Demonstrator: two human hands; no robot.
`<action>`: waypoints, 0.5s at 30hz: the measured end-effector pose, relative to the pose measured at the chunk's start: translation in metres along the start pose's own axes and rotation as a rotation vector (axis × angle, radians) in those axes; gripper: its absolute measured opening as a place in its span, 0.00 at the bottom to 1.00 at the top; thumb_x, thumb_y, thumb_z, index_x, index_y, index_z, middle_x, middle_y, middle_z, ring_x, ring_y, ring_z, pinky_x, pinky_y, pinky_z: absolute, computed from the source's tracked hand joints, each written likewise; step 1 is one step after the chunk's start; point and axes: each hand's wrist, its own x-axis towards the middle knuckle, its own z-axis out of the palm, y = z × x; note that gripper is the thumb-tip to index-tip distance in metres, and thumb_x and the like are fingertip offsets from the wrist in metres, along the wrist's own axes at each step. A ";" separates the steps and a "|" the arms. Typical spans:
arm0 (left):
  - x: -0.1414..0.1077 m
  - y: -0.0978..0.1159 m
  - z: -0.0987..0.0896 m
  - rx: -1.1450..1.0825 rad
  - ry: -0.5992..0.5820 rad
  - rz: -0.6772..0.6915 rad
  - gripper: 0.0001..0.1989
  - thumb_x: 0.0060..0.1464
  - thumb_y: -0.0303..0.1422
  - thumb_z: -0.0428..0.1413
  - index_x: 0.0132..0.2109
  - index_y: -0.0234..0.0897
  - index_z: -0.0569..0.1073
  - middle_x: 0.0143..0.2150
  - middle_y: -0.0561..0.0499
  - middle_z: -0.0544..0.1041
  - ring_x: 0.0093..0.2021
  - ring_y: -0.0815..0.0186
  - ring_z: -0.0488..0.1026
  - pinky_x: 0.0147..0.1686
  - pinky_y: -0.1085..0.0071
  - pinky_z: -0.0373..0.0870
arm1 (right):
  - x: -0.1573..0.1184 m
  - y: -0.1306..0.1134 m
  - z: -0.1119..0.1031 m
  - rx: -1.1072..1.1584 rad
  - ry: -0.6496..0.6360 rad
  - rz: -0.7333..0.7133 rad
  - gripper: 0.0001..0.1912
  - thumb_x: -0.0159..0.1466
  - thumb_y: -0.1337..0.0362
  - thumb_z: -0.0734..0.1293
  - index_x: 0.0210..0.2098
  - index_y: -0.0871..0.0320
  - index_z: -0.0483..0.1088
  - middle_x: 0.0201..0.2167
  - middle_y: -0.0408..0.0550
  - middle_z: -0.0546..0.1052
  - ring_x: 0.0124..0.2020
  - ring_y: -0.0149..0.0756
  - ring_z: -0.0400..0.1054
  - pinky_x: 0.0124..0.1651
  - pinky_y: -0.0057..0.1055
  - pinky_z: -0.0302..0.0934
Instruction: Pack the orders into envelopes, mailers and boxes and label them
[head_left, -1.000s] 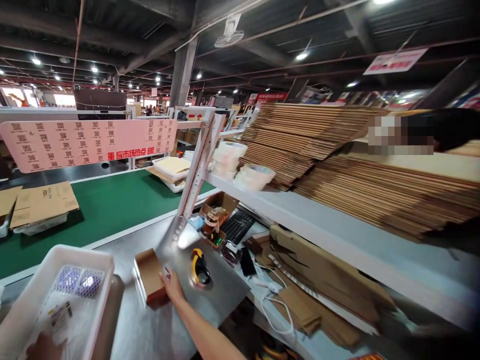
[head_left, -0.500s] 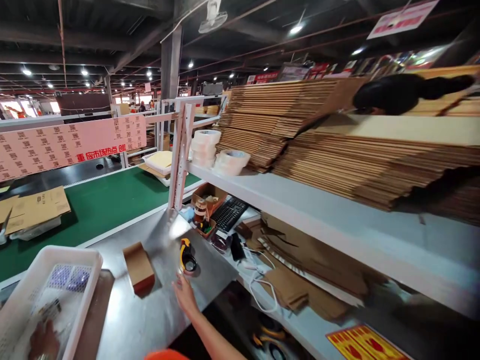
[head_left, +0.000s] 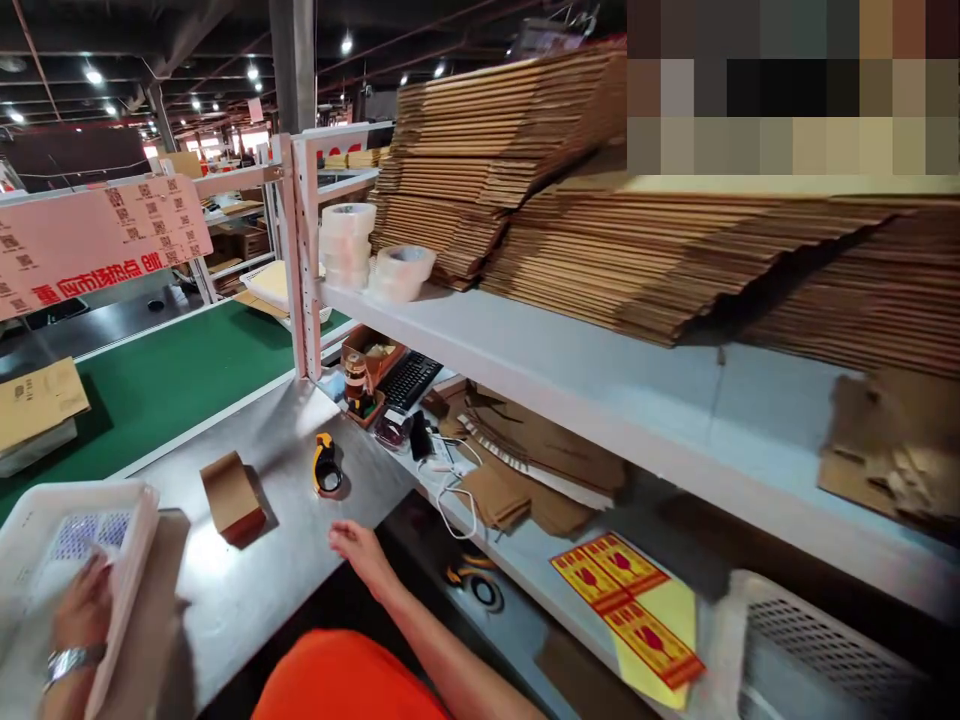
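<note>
My left hand (head_left: pixel 84 600), with a metal-band watch (head_left: pixel 75 662) on its wrist, reaches over the white plastic basket (head_left: pixel 139 530) at the lower left. Its fingers are closed around something small and pale at their tips, too blurred to name. Purple-and-white patterned packs (head_left: pixel 90 535) lie in the basket. Above the front edge of the metal table, my right hand (head_left: pixel 356 550) has its fingers loosely curled together with nothing visible in them. Just beyond it lies a yellow-and-black tape dispenser (head_left: pixel 327 468). A small brown cardboard box (head_left: pixel 232 500) stands between basket and dispenser.
A green conveyor belt (head_left: pixel 187 365) runs behind the metal table (head_left: pixel 285 560). On the right, a white shelf (head_left: pixel 525 350) bears stacked flat cardboard (head_left: pixel 600 260) and clear tape rolls (head_left: pixel 401 272). Below are a keyboard (head_left: pixel 411 380), cables, and red-yellow labels (head_left: pixel 630 600).
The view has swung right and down. My right hand has drawn back from the tape dispenser towards me. My left hand has lifted from the basket's bottom towards its right rim.
</note>
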 end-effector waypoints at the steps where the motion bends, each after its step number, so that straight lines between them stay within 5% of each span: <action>1: -0.006 0.029 0.007 -0.102 0.001 0.026 0.18 0.61 0.36 0.51 0.47 0.43 0.84 0.53 0.45 0.87 0.62 0.48 0.83 0.63 0.50 0.81 | -0.004 -0.009 0.008 0.024 -0.070 0.005 0.30 0.53 0.41 0.78 0.47 0.56 0.83 0.43 0.55 0.87 0.46 0.55 0.81 0.52 0.51 0.73; 5: -0.047 0.168 0.058 -0.418 -0.190 0.290 0.20 0.66 0.35 0.50 0.53 0.42 0.86 0.66 0.38 0.83 0.60 0.46 0.84 0.60 0.49 0.84 | -0.022 -0.046 0.037 0.068 -0.331 -0.070 0.37 0.55 0.37 0.80 0.54 0.55 0.82 0.51 0.56 0.86 0.51 0.51 0.80 0.51 0.43 0.73; 8: -0.087 0.251 0.098 -0.536 -0.290 0.435 0.21 0.65 0.29 0.51 0.55 0.43 0.86 0.65 0.36 0.83 0.63 0.47 0.83 0.63 0.50 0.82 | -0.031 -0.058 0.034 -0.076 -0.315 -0.217 0.31 0.60 0.39 0.78 0.53 0.54 0.82 0.50 0.54 0.86 0.50 0.48 0.80 0.50 0.41 0.72; 12: -0.136 0.304 0.124 -0.630 -0.390 0.408 0.20 0.65 0.31 0.53 0.57 0.44 0.84 0.67 0.37 0.81 0.62 0.49 0.83 0.63 0.51 0.82 | -0.035 -0.046 -0.004 -0.120 -0.139 -0.182 0.31 0.66 0.32 0.69 0.38 0.55 0.82 0.36 0.52 0.86 0.40 0.47 0.79 0.47 0.42 0.72; 15: -0.166 0.326 0.126 -0.842 -0.390 0.205 0.25 0.63 0.38 0.60 0.66 0.40 0.78 0.74 0.32 0.74 0.63 0.49 0.82 0.60 0.53 0.84 | -0.041 -0.032 -0.035 0.036 -0.134 -0.038 0.38 0.60 0.25 0.69 0.36 0.57 0.82 0.35 0.54 0.86 0.39 0.49 0.80 0.46 0.44 0.74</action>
